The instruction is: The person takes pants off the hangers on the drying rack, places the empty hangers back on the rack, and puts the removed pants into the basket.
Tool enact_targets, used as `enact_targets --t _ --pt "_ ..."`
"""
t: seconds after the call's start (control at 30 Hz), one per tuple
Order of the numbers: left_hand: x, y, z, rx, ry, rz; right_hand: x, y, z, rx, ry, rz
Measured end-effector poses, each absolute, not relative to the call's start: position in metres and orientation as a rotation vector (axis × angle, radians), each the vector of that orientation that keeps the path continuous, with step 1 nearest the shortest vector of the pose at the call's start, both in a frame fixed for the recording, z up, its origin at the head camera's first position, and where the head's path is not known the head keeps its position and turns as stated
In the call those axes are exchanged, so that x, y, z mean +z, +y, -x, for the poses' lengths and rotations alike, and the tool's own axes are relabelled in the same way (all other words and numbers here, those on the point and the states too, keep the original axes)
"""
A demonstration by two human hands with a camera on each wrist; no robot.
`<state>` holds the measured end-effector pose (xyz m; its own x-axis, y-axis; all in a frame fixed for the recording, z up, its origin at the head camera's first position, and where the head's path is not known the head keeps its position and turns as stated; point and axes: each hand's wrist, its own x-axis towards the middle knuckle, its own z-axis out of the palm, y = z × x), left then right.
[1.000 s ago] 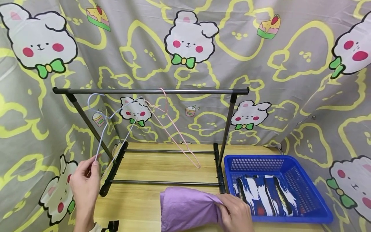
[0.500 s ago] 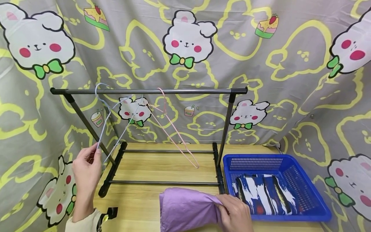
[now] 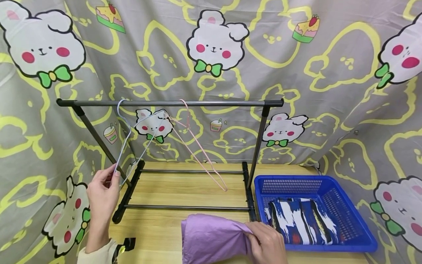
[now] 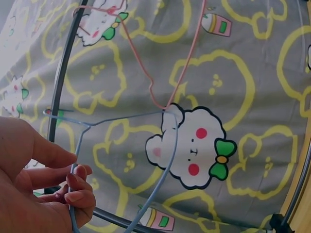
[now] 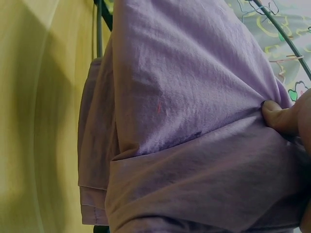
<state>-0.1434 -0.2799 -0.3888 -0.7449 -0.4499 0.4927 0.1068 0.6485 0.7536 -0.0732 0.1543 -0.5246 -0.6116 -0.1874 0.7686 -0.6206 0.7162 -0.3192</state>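
My left hand [image 3: 103, 190] pinches the lower left end of a light blue wire hanger [image 3: 125, 138]. The hanger's hook lies over the rack's top bar [image 3: 227, 103]. In the left wrist view, thumb and fingertips close on the blue wire [image 4: 77, 148]. To its right a pink hanger [image 3: 199, 146] hangs from the same bar. My right hand [image 3: 268, 242] grips a folded purple cloth garment [image 3: 214, 236] by its right side, low in front of the rack. The right wrist view shows the thumb pressed onto the purple fabric [image 5: 194, 97]; the other fingers are mostly hidden.
A blue plastic basket [image 3: 357, 227] stands at the right, with a folded garment [image 3: 303, 222] patterned in blue, white and black inside. The rack's black feet [image 3: 123, 205] rest on a wooden table [image 3: 158, 229]. A printed curtain [image 3: 280, 80] surrounds the back and sides.
My left hand has moved slightly right and up with the blue hanger, whose hook has come from in front of the bar to over it. The right hand and purple garment have barely moved.
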Motion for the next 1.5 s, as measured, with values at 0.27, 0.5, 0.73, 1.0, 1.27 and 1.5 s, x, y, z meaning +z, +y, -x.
enact_targets --t 0.27,0.5,0.73,1.0,1.27,1.5 --pt "-0.392 -0.278 0.14 -1.005 -2.208 -0.235 -0.525 0.154 0.072 0.756 -2.178 -0.608" --pt "-0.39 -0.274 0.134 -0.952 -2.079 -0.239 -0.524 0.153 0.072 0.754 -2.188 -0.598" --pt "-0.382 -0.266 0.128 -0.948 -1.982 -0.102 -0.524 0.154 0.071 0.769 -2.176 -0.605" --pt "-0.383 -0.253 0.12 -0.966 -1.969 0.215 -0.523 0.154 0.074 0.779 -2.155 -0.6" --pt "-0.396 -0.23 0.115 -0.991 -1.981 0.467 -0.522 0.154 0.074 0.79 -2.154 -0.612" --pt "-0.413 -0.216 0.109 -1.033 -2.075 0.538 -0.525 0.155 0.073 0.779 -2.153 -0.615"
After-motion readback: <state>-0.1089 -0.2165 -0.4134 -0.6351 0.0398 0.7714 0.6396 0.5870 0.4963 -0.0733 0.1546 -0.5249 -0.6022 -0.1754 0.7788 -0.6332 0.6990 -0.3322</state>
